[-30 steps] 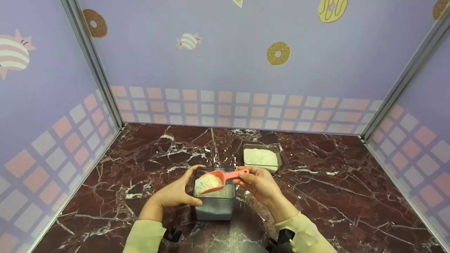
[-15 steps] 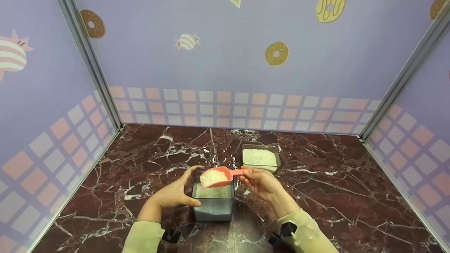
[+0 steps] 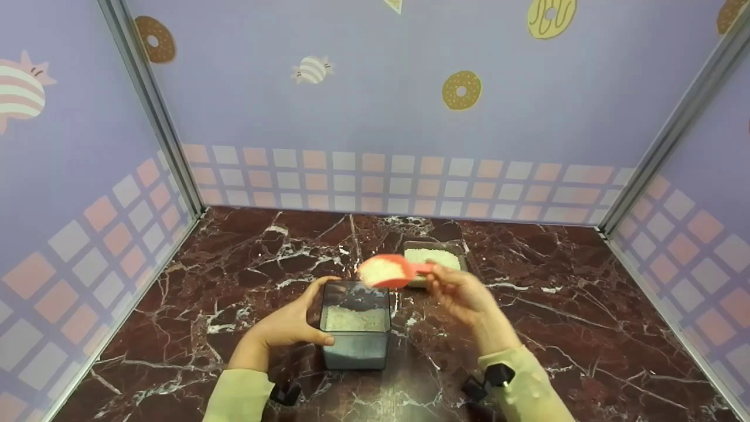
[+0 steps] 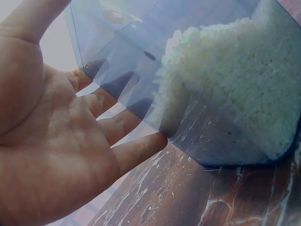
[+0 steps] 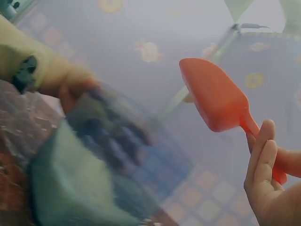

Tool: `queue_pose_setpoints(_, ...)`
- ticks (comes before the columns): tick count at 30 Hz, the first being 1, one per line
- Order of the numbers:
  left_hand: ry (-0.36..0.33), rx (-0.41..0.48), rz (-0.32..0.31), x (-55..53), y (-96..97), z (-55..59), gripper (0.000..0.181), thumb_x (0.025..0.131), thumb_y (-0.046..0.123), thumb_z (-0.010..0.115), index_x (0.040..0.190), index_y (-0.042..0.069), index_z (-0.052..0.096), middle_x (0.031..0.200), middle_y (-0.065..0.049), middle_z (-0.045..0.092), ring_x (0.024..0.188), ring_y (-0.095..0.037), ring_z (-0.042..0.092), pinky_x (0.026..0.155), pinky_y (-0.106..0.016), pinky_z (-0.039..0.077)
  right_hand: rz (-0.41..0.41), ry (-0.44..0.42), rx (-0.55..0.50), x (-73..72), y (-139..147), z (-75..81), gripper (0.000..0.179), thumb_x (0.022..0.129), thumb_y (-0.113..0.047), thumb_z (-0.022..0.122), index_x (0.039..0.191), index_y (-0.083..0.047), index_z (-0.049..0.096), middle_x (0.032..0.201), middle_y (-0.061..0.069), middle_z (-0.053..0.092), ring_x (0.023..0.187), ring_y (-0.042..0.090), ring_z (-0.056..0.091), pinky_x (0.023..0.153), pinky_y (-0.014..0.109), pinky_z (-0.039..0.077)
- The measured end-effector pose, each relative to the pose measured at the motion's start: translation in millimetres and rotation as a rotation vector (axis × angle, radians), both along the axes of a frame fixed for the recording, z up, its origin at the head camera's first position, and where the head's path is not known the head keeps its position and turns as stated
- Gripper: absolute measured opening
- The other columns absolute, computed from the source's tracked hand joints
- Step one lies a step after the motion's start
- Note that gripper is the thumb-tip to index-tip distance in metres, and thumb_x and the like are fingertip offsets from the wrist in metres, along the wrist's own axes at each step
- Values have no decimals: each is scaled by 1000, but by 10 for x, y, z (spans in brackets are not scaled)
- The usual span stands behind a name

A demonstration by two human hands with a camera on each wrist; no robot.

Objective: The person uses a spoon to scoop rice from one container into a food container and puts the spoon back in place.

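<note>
My right hand (image 3: 466, 299) pinches the handle of an orange-red scoop (image 3: 401, 274), raised just beyond the far rim of a tall clear container (image 3: 356, 351). White rice (image 3: 379, 272) fills the scoop's bowl. In the right wrist view the scoop (image 5: 214, 96) shows its underside, with thumb and fingers on its handle. My left hand (image 3: 290, 323) grips the tall container by its left side, thumb at the near corner and fingers at the far side. Through the wall in the left wrist view, rice (image 4: 235, 80) lies heaped on one side.
Behind, slightly right, a shallow clear container (image 3: 467, 261) with white rice (image 3: 430, 256) stands on the dark red marbled table (image 3: 556, 328), partly covered by the scoop and right hand. White grains lie scattered around. Patterned purple walls (image 3: 375, 105) enclose the back and sides.
The right hand has lifted the rice-filled scoop out of the tall container and moved it away and to the right, toward the shallow container. The left hand and tall container stay put.
</note>
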State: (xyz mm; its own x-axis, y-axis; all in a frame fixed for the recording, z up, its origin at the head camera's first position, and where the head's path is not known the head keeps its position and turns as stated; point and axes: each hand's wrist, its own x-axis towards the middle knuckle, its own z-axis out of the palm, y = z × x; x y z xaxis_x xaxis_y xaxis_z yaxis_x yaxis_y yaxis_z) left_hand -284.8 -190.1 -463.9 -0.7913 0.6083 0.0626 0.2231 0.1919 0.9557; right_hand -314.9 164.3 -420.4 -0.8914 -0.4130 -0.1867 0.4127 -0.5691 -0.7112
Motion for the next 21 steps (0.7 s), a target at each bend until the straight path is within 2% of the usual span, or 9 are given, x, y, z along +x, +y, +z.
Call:
queue_pose_setpoints(2,-33,42,-21,-2,3,-8,107,77,5,85,159,16,16,156,-29,38,133,-46,53,105,-44,53,-68,19,5,-31,97,35,18,98,3,59,112,-1,69,94,9,74,74,10,68,68,12,56)
queue_pose_setpoints(5,-45,71,-35,2,6,-13,109,76,3,84,159,12,14,157,-31,35,135,-46,51,105,-41,53,-203,35,5,-93,222,58,17,101,1,56,106,-3,71,89,8,74,73,10,69,67,13,57)
queue_pose_setpoints(8,-61,101,-53,4,10,-14,110,76,0,83,159,11,12,158,-30,33,137,-45,49,106,-38,54,-340,50,26,-174,326,36,17,104,0,51,107,-4,67,83,7,74,70,9,71,66,13,57)
queue_pose_setpoints(11,-69,116,-59,5,12,-11,109,76,-2,83,159,11,12,158,-28,34,138,-42,50,105,-37,54,-461,76,94,-259,388,-24,16,105,-1,48,117,-4,58,80,3,74,70,6,72,67,11,57)
queue_pose_setpoints(14,-70,117,-62,3,12,-7,109,76,-1,83,158,11,13,158,-29,34,137,-44,49,106,-39,54,-572,147,201,-334,408,-113,25,105,0,49,129,3,48,79,-1,73,69,4,72,67,10,56)
queue_pose_setpoints(18,-62,89,-50,6,9,3,108,77,2,83,159,14,13,157,-29,35,137,-48,49,108,-45,52,-699,252,320,-387,388,-217,31,102,3,53,131,13,46,78,-1,70,65,4,72,63,10,56)
queue_pose_setpoints(21,-32,39,-25,5,2,12,108,78,7,85,159,18,15,158,-23,39,140,-46,46,112,-48,48,-758,307,380,-398,373,-243,29,100,6,56,126,16,48,76,-1,68,61,4,71,59,12,56)
